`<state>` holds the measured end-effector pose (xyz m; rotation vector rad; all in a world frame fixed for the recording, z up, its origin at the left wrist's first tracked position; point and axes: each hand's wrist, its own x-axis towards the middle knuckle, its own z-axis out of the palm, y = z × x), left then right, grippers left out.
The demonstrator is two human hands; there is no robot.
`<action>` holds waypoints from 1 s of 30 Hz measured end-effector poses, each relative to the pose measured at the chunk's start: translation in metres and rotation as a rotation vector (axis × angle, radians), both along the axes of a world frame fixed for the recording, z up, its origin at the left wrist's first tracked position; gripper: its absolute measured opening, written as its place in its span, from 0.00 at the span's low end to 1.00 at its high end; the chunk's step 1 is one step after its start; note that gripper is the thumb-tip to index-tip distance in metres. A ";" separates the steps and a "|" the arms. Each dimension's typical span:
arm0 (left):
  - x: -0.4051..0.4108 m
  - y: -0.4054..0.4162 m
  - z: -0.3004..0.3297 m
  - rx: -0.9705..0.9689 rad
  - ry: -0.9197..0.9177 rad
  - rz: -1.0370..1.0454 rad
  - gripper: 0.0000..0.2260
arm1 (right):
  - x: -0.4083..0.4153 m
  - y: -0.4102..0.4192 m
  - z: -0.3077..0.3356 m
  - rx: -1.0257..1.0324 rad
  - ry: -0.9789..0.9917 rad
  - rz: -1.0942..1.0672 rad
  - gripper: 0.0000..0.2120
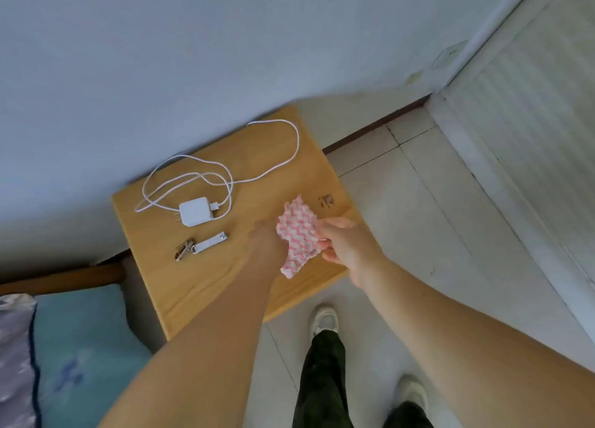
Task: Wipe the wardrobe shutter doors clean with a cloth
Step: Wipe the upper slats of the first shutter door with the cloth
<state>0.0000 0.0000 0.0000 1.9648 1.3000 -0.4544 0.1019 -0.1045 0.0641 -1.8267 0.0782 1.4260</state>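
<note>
Bed (80, 347) far left, tight against table (206, 286); no room that side. Charger (195, 211) and keys (199, 249) sit on table's left half, clear of your hands. Your left hand (265, 245) grips cloth's (297, 236) left edge, fingers hidden behind it. Cloth held above table's right front corner, apparently being readied for wiping. Your right hand (346, 245) pinches cloth's right edge, fingers curled. Open floor (402, 208) right of table leads to shutter door (528, 112), untouched, well apart from cloth; turn that way.
</note>
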 end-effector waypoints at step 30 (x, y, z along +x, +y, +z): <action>0.171 0.011 0.238 -0.766 -0.889 0.333 0.13 | 0.156 -0.007 0.179 0.292 -0.003 -0.533 0.21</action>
